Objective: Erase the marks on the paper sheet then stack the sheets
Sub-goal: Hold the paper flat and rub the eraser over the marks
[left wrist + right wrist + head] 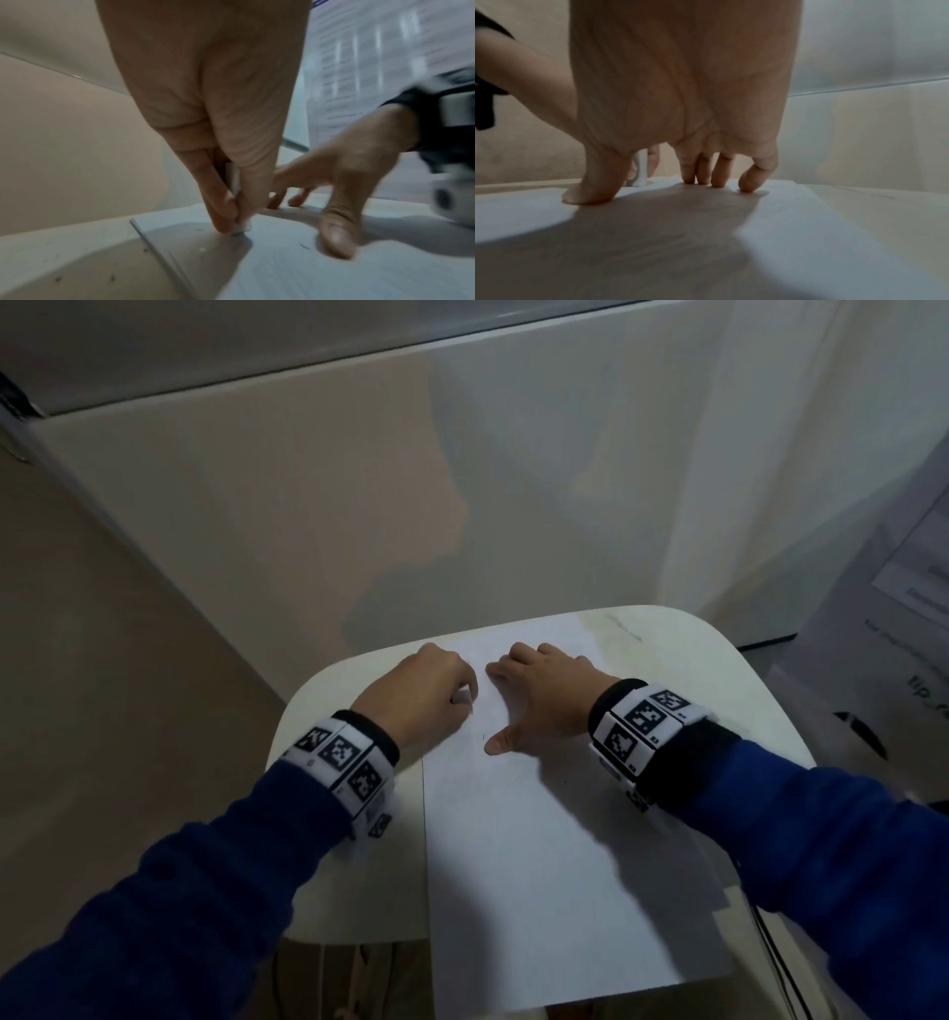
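Writing first: there's a printed sheet (919, 588) hanging off to the right of the right hand, lines of text and what looks like a table on it, but it's way too blurry to read in any view. Lower down on it I can make out something like "tip_" and that's about it. The wristbands (642, 726) on both arms carry black-and-white square code markers, no readable words.

Now the grip. The left hand (426, 695) is curled up and pinching a small white eraser (234, 180) between thumb and fingers; the left wrist view shows the eraser's bottom end pressed right onto the paper sheet (539, 855), near its left edge. Tiny dark specks lie on the tabletop (77, 261) just beside that edge.

The right hand (544, 701) is spread out, holding nothing. Its fingertips (718, 180) and thumb are planted on the paper, palm arched up off it, just to the right of the eraser. A small dark mark (305, 246) sits on the paper right beside the thumb tip.

The paper lies flat on the rounded white tabletop under both hands, its near end hanging over the tabletop edge toward the person. In the left wrist view its left edge looks layered, like more than one sheet, but I can't tell for sure.
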{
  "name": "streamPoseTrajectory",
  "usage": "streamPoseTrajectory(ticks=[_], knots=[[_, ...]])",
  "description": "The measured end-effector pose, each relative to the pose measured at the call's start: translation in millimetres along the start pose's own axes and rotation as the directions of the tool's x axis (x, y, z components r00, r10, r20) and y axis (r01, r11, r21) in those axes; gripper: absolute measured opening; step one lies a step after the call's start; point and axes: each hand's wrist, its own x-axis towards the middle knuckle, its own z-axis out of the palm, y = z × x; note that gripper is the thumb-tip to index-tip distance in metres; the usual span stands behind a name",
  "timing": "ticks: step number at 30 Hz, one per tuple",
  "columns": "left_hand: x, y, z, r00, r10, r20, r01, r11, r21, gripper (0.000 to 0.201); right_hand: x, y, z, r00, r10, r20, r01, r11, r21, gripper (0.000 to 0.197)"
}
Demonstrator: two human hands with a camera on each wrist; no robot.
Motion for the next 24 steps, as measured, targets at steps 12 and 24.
streamPoseTrajectory(ticks=[12,24], knots=[[-6.0,4.7,2.2,1.000,0.008,0.024,-0.008,1.000,-0.006,0.015,-2.0,0.2,2.4,1.000,0.009,-0.010,-0.009,1.000,-0.004,0.090],[2.0,5.9,-0.4,0.999,-0.016,-0.028,0.016,1.000,-0.027,0.018,-6.4,-0.5,0.5,1.000,-0.002,0.001,0.002,1.000,-0.025,0.100]])
